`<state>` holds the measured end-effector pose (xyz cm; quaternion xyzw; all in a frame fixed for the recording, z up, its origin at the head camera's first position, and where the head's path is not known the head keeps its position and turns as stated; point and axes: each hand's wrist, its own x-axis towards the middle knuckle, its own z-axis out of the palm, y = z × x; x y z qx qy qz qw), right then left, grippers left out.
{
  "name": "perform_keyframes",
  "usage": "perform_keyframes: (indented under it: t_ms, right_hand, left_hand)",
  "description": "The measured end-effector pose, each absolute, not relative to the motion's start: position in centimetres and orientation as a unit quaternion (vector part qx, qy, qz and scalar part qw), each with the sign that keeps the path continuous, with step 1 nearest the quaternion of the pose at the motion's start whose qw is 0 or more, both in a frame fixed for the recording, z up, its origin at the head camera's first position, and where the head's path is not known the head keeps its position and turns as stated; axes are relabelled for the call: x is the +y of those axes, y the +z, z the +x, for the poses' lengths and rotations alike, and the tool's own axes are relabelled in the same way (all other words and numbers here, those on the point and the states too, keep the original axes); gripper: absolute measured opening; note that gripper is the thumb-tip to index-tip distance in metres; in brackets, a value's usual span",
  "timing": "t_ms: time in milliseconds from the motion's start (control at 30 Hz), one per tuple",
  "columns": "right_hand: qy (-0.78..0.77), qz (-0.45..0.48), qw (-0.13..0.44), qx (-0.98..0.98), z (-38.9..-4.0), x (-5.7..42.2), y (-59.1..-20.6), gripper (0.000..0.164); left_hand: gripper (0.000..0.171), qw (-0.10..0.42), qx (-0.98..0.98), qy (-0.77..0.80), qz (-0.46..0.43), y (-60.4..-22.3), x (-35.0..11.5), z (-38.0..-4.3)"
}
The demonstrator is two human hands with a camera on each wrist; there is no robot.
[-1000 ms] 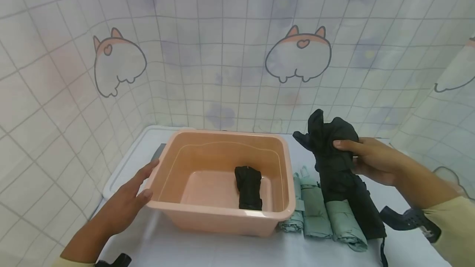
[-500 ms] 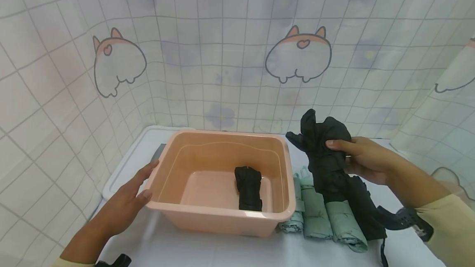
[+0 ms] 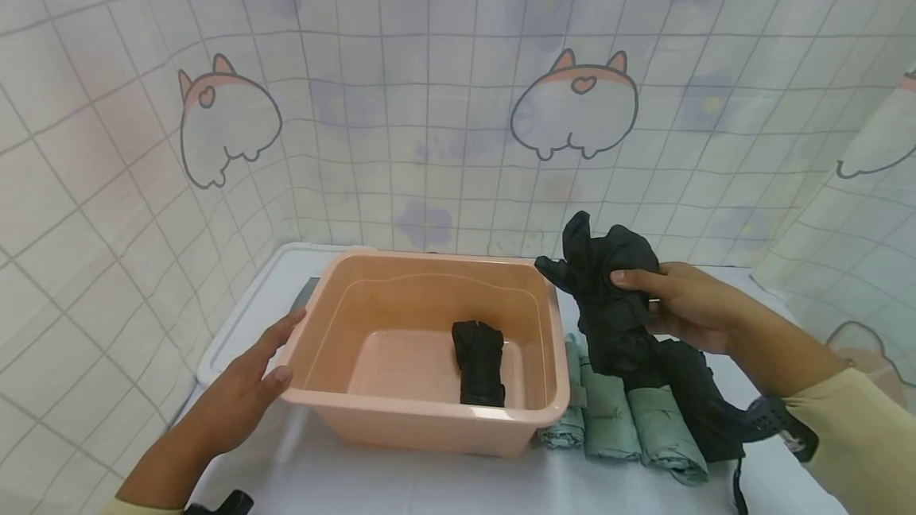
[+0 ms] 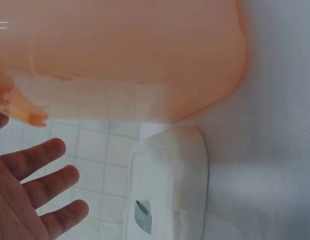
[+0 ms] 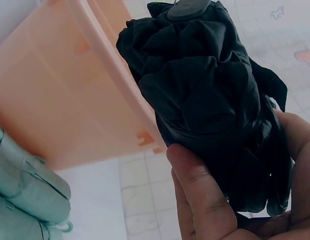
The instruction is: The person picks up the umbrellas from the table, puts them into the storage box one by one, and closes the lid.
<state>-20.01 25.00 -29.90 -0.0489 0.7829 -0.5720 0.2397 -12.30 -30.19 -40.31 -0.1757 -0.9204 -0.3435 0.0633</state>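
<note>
From the head, grips a black fabric bundle (image 3: 604,316) in the right hand (image 3: 690,304) beside the right rim of a peach tub (image 3: 422,429), near green rolls (image 3: 611,424), and rests the left hand (image 3: 243,384) at the opposite rim. From the left wrist, shows fingers (image 4: 49,185) spread apart; from the right, shows thumb and fingers clamped round the bundle.

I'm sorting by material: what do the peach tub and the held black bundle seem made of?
The peach tub looks like smooth, slightly glossy plastic: molded rim, bright highlights. The held black bundle is probably thin, matte fabric, judging by its soft folds.
</note>
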Motion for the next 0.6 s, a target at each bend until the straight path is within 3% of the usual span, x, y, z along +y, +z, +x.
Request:
perform_keyframes:
  t_ms: [600]
  right_hand:
    - [-0.590,-0.042,0.243,0.769,-19.7,23.1,-29.5,0.074]
  left_hand:
    - [0.059,0.067,-0.915,-0.354,-0.181,-40.1,-30.0,-12.1]
